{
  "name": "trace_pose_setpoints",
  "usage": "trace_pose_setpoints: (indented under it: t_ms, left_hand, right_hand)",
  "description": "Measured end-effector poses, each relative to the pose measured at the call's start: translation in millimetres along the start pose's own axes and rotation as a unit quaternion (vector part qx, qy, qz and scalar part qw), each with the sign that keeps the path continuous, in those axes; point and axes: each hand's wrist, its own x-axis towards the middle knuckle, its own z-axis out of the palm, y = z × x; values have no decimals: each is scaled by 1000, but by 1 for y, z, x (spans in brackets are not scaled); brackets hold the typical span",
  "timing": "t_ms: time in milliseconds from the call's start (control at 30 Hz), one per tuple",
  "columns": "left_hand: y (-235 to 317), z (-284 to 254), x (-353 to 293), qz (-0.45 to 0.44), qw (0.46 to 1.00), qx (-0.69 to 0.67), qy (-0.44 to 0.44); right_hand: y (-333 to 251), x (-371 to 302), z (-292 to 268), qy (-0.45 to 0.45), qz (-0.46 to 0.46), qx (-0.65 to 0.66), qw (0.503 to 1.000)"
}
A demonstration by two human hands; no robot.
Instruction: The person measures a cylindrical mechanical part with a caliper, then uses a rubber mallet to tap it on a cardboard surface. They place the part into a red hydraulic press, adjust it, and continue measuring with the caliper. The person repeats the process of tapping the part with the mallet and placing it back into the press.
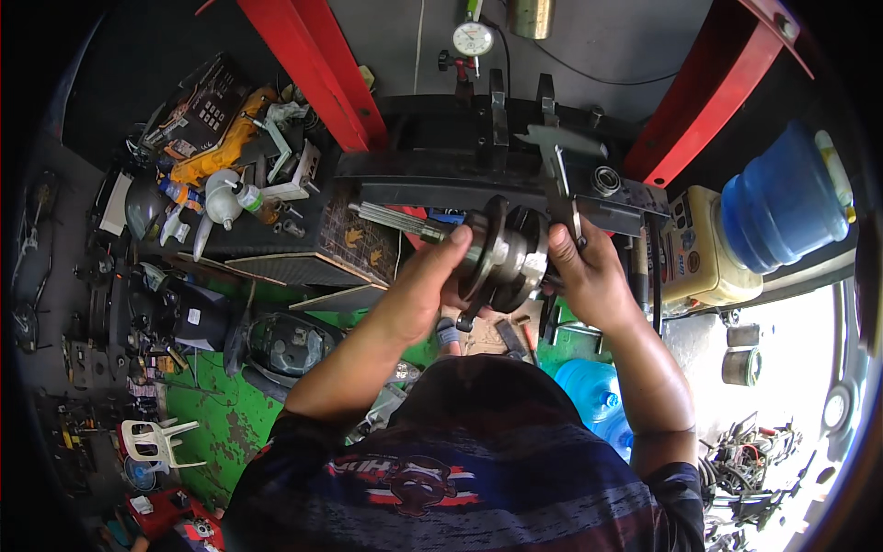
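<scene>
My left hand [426, 285] is closed around a metal crankshaft [497, 256], its thumb on the near web. The crankshaft's long splined shaft points out to the upper left, and its round webs face my right hand. In my right hand [596, 281], thumb and fingers grip a metal caliper [557, 173], whose jaws reach upward, away from me. The caliper's lower part is hidden by the hand, close against the crankshaft's right side. Whether the right fingers also touch the crankshaft, I cannot tell. A bearing [606, 180] lies on the dark bench beyond.
Red steel posts [326, 74] flank the bench, with a dial gauge [474, 39] between them. Tools, bottles and boxes crowd a cabinet [354, 230] on the left. Rightward stand a beige machine [696, 244] and a blue water jug [782, 202]. Another blue jug [593, 396] is beside me.
</scene>
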Motion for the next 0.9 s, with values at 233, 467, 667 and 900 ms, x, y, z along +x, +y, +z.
trace_pose_setpoints:
  t_ms: [233,467,667,900]
  left_hand:
    - [5,7,54,321,934,-94,-127]
    - [-18,5,45,24,956,-291,26]
    - [-22,17,27,-13,966,-239,99]
    - [-24,16,19,-32,974,-199,107]
  right_hand:
    - [-25,0,9,-119,214,236,940]
    - [-9,11,-8,52,24,-266,962]
    - [-33,-20,-31,-19,-23,-247,969]
    - [-16,-26,-37,-27,-132,-303,944]
